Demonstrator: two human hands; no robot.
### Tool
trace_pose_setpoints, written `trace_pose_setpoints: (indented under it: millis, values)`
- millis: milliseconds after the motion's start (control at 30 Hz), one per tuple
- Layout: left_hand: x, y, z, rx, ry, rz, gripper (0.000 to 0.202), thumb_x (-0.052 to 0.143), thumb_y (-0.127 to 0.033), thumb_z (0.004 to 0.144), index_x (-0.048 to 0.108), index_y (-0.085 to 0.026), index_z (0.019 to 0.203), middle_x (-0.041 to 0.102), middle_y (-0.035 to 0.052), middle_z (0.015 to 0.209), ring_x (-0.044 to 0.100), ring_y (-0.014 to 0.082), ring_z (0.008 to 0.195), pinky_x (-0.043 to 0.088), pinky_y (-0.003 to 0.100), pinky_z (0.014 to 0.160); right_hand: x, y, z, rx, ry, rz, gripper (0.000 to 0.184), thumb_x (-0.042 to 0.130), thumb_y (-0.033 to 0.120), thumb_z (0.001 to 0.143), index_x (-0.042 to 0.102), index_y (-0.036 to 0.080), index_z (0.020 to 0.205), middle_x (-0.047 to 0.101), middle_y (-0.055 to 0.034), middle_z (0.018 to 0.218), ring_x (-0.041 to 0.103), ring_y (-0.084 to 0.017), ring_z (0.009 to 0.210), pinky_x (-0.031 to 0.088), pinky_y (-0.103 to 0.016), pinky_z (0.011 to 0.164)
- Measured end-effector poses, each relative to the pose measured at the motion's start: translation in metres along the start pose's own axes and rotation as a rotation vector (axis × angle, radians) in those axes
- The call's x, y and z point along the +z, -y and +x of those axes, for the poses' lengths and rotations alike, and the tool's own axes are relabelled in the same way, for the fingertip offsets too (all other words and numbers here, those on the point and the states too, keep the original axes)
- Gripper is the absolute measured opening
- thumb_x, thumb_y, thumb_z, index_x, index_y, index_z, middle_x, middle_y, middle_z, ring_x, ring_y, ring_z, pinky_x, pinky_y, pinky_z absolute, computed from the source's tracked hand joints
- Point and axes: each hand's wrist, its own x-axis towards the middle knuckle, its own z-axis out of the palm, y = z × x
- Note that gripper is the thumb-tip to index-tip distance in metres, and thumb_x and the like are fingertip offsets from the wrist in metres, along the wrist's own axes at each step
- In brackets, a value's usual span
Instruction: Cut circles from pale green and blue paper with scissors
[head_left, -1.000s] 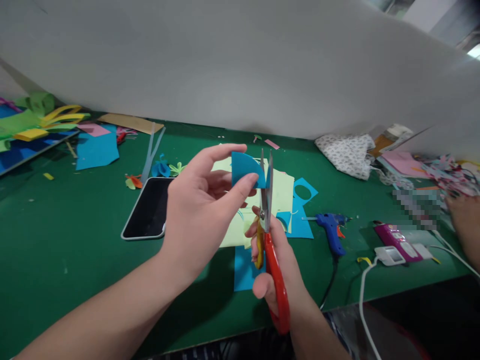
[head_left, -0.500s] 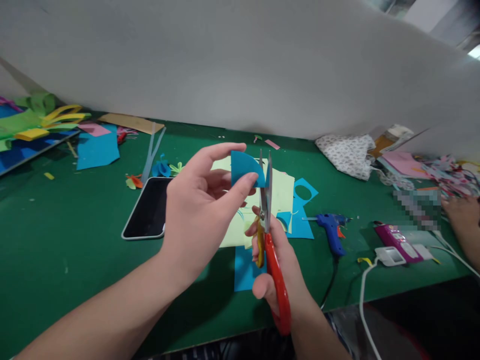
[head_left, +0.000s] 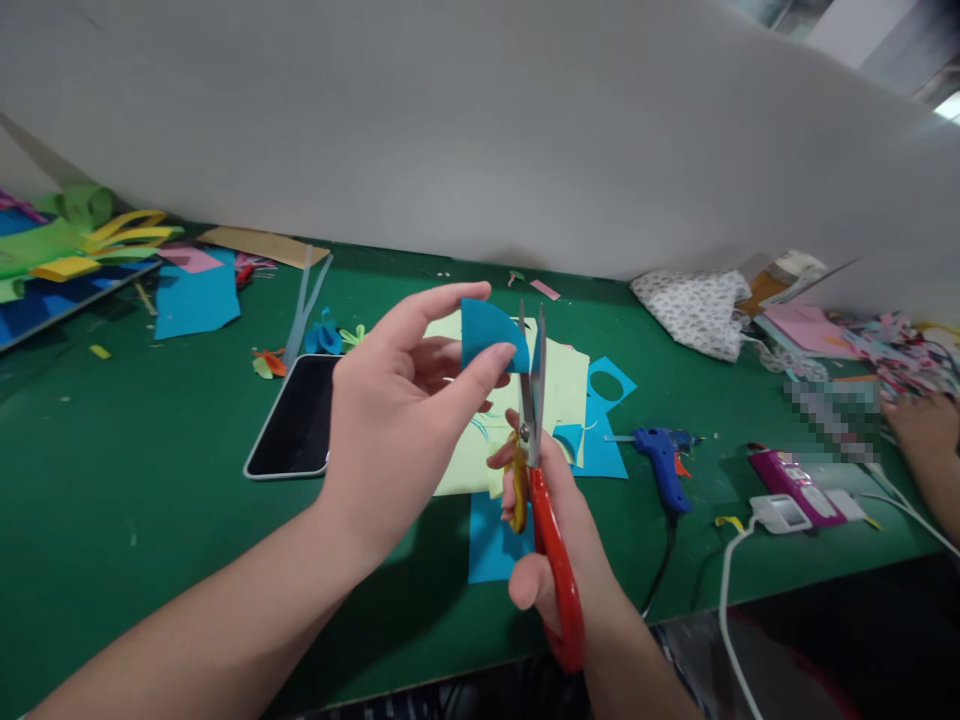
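Between thumb and fingers, my left hand (head_left: 405,390) pinches a blue paper piece (head_left: 486,335) with one curved edge. My right hand (head_left: 566,530) grips scissors (head_left: 553,560) with red and yellow handles, their blades pointing up and slightly parted. The blades stand right at the paper's right corner; whether they touch it I cannot tell. Below my hands lie pale green paper sheets (head_left: 562,380) and a blue paper sheet (head_left: 491,550), partly hidden. A blue offcut with a round hole (head_left: 606,382) rests to their right.
Left of my hands lies a phone (head_left: 289,420), near small paper flowers (head_left: 322,335). A blue glue gun (head_left: 664,460) sits on the right, beside a purple device (head_left: 799,485) with white cables. Another person's hand (head_left: 926,430) is at the far right. Paper strips (head_left: 90,240) lie at far left.
The scissor blades have parted slightly more, and the right thumb has shifted a little to the right. My left hand and the blue paper are almost unchanged.
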Motion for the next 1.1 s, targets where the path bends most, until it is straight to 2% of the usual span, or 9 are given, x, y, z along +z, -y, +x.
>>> trace_pose_setpoints:
  millis: [233, 333, 467, 700, 1100]
  values:
    - [0.0011, 0.0002, 0.0009, -0.020, -0.030, -0.019, 0.025, 0.078, -0.019, 0.075, 0.070, -0.020, 0.098, 0.075, -0.0044, 0.077, 0.067, 0.0080, 0.054, 0.060, 0.015, 0.051, -0.0017, 0.0034, 0.0009, 0.041, -0.008, 0.023, 0.112, 0.056, 0.090, 0.050, 0.036, 0.033, 0.144, 0.052, -0.0109, 0.118, 0.057, -0.033, 0.101, 0.052, -0.055, 0.086]
    - [0.0011, 0.0003, 0.0009, -0.025, -0.025, -0.013, 0.024, 0.077, -0.021, 0.075, 0.069, -0.020, 0.098, 0.074, -0.0041, 0.073, 0.068, 0.0088, 0.054, 0.060, 0.015, 0.049, -0.0024, 0.0044, 0.0010, 0.029, -0.003, -0.019, 0.113, 0.059, 0.090, 0.049, 0.037, 0.033, 0.144, 0.053, -0.0108, 0.118, 0.057, -0.033, 0.098, 0.053, -0.054, 0.083]
    - [0.0011, -0.0001, 0.0013, -0.028, -0.020, -0.005, 0.021, 0.076, -0.021, 0.076, 0.068, -0.021, 0.096, 0.073, -0.0043, 0.070, 0.068, 0.0096, 0.054, 0.059, 0.016, 0.047, -0.0033, 0.0043, 0.0017, 0.009, 0.002, -0.090, 0.115, 0.072, 0.082, 0.049, 0.037, 0.032, 0.146, 0.055, -0.0100, 0.112, 0.058, -0.030, 0.093, 0.055, -0.049, 0.079]
    - [0.0010, -0.0006, 0.0011, -0.029, -0.006, -0.012, 0.021, 0.076, -0.019, 0.077, 0.067, -0.021, 0.096, 0.073, -0.0046, 0.071, 0.069, 0.0100, 0.058, 0.059, 0.015, 0.048, 0.0007, 0.0028, 0.0006, 0.022, -0.010, 0.010, 0.109, 0.055, 0.090, 0.053, 0.037, 0.033, 0.144, 0.053, -0.0096, 0.112, 0.057, -0.030, 0.095, 0.054, -0.049, 0.079]
    - [0.0012, 0.0008, 0.0013, -0.034, -0.011, -0.037, 0.020, 0.076, -0.019, 0.077, 0.067, -0.021, 0.095, 0.073, -0.0045, 0.071, 0.069, 0.0096, 0.057, 0.058, 0.014, 0.048, 0.0053, 0.0009, 0.0007, 0.038, -0.074, 0.071, 0.103, 0.060, 0.088, 0.052, 0.043, 0.034, 0.139, 0.051, -0.0070, 0.108, 0.056, -0.024, 0.086, 0.055, -0.041, 0.070]
